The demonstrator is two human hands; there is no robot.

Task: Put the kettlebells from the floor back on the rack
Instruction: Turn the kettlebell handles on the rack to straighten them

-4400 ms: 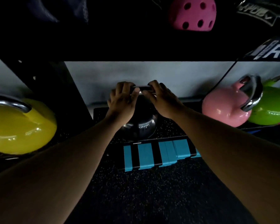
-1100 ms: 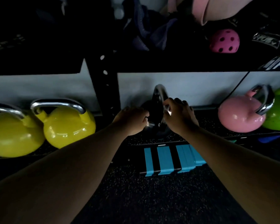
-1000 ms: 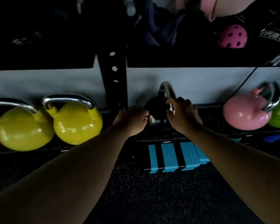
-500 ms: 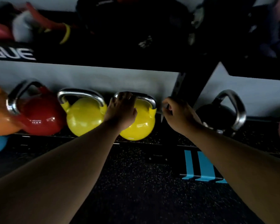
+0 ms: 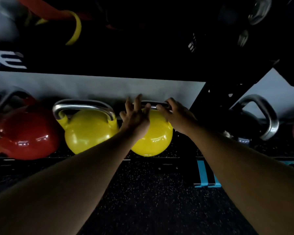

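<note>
Here, at frame centre, the right-hand yellow kettlebell (image 5: 153, 139) sits on the rack's lower shelf (image 5: 178, 155), nearly touching a second yellow kettlebell (image 5: 90, 131) on its left. The right hand (image 5: 176, 114) is curled around its brushed-steel handle; the left hand (image 5: 136, 116) hovers over the handle's left end with fingers spread, gripping nothing. A red kettlebell (image 5: 25, 136) crowds the far left, and a black kettlebell (image 5: 255, 119) stands right of the dark upright (image 5: 215, 97). The bells are glossy, rounded. Speckled rubber floor (image 5: 143, 192) lies open below.
</note>
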